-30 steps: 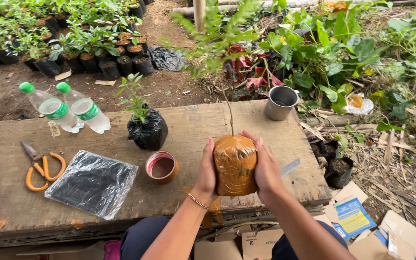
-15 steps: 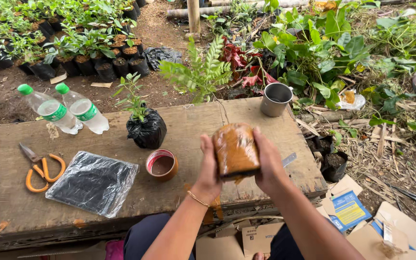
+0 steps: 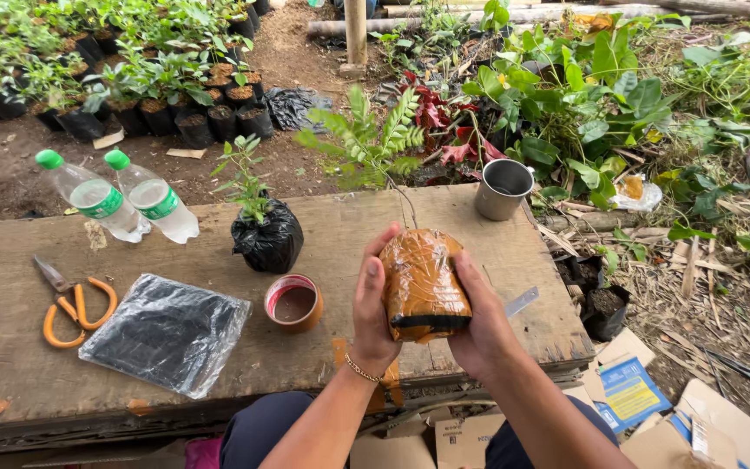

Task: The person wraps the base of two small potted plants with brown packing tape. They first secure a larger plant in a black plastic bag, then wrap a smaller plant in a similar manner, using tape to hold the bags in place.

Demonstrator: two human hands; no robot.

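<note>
Both my hands hold a seedling bag wrapped in brown tape [image 3: 421,282] above the front of a wooden bench [image 3: 19,347]. My left hand [image 3: 373,304] clasps its left side, my right hand [image 3: 479,326] its right and underside. A black band shows near the wrap's lower end. From its top a thin stem rises to a fern-like plant [image 3: 366,143]. A roll of brown tape [image 3: 293,303] lies on the bench just left of my left hand.
On the bench are a seedling in a black bag [image 3: 264,233], two plastic bottles [image 3: 123,201], orange-handled scissors [image 3: 71,304], a black plastic sheet [image 3: 165,330], a metal cup [image 3: 503,188] and a blade [image 3: 521,302]. Potted seedlings [image 3: 149,95] stand behind; cardboard [image 3: 627,391] lies at the right.
I have tipped the wrapped bag so its black lower band faces me and the fern leans away to the left. My hands stay on both sides.
</note>
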